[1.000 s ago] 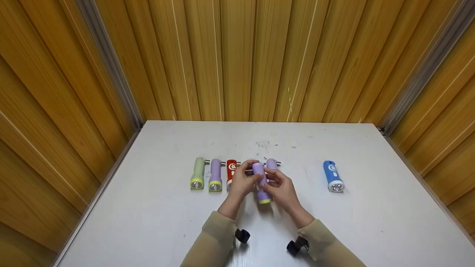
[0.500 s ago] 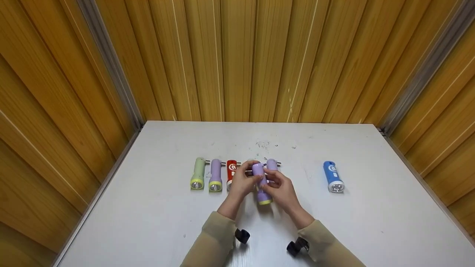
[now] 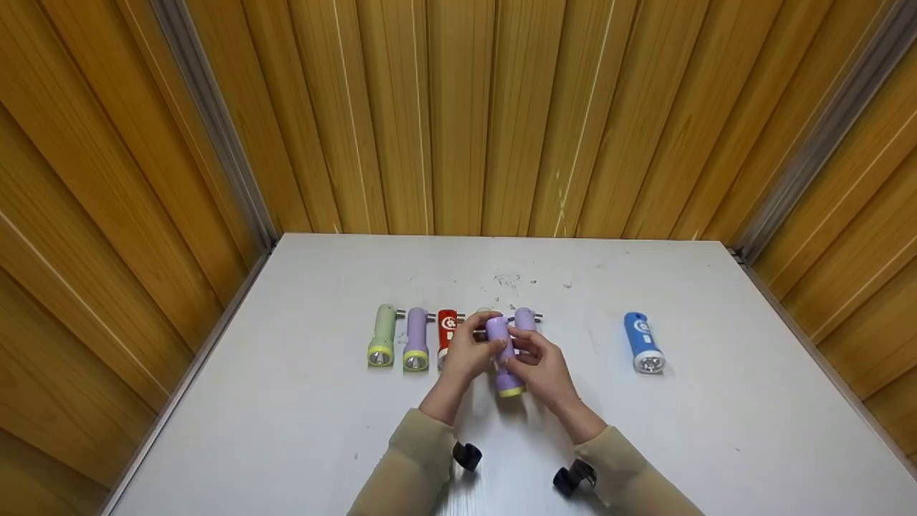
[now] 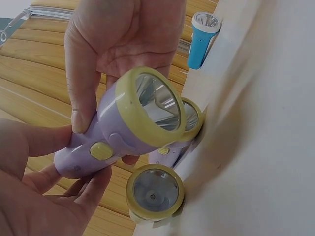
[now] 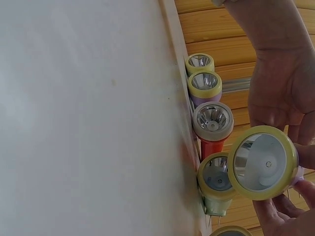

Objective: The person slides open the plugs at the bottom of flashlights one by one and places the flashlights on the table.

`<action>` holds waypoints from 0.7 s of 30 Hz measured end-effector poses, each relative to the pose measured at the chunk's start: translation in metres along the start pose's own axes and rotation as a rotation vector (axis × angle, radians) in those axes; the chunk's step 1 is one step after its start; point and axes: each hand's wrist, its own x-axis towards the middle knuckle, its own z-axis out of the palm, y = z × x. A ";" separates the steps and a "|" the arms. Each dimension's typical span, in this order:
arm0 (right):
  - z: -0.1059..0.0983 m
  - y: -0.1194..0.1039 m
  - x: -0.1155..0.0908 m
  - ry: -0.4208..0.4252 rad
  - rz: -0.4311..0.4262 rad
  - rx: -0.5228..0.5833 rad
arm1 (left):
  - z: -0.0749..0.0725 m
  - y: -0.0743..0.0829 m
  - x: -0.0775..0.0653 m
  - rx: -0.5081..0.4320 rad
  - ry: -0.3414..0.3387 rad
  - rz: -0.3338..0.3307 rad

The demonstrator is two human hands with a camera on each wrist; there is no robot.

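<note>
A purple flashlight (image 3: 507,373) with a yellow rim is held between both hands above the table, its lens end toward me and tilted down. My left hand (image 3: 467,352) grips its left side near the tail. From the other side my right hand (image 3: 546,364) pinches the body between thumb and fingers. In the left wrist view, a yellow switch (image 4: 101,151) shows on the purple body. Behind the hands lie a pale green flashlight (image 5: 216,189), partly hidden, and a second purple flashlight (image 3: 525,318).
Left of the hands, a green flashlight (image 3: 383,333), another purple flashlight (image 3: 416,337) and a red flashlight (image 3: 447,330) lie in a row, metal prongs sticking out rightward. A blue flashlight (image 3: 642,340) lies apart at right. Wood-look panels (image 3: 458,115) enclose the white table (image 3: 286,430).
Both hands keep their hold and have barely moved. The tail of the held purple flashlight sits a touch lower in the head view. The other flashlights stay in place.
</note>
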 end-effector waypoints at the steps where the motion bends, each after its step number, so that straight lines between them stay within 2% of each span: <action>1: 0.000 0.000 0.000 -0.004 0.004 0.003 | 0.000 0.000 0.000 0.007 0.000 -0.002; 21: 0.001 0.002 0.000 0.001 -0.007 -0.006 | 0.000 0.003 -0.002 0.015 -0.004 -0.042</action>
